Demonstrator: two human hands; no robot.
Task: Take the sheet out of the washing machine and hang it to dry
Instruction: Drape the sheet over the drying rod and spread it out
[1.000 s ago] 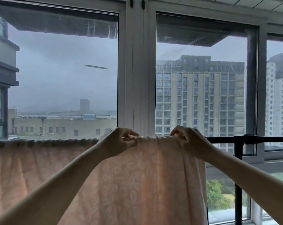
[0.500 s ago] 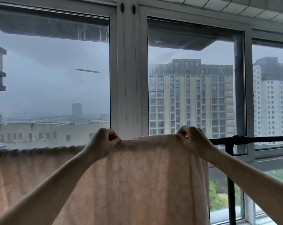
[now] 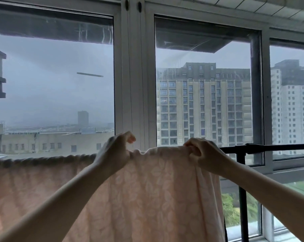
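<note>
The sheet covered the black rail from the right hand to the left picture edge, so the rail could not be seen there. The left and bottom edges cut off the sheet, and both forearms were also cut off. The foot of the rail's post lay below the frame. The far city was lost in haze.

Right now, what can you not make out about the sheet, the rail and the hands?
Head view only.
1. The black rail: its left part is covered by the sheet.
2. The bottom hem and left end of the sheet are cut off by the frame edges.
3. Most fingertips of the left hand and right hand are tucked into the cloth, hidden by the hands themselves.
4. The washing machine is out of view.
</note>
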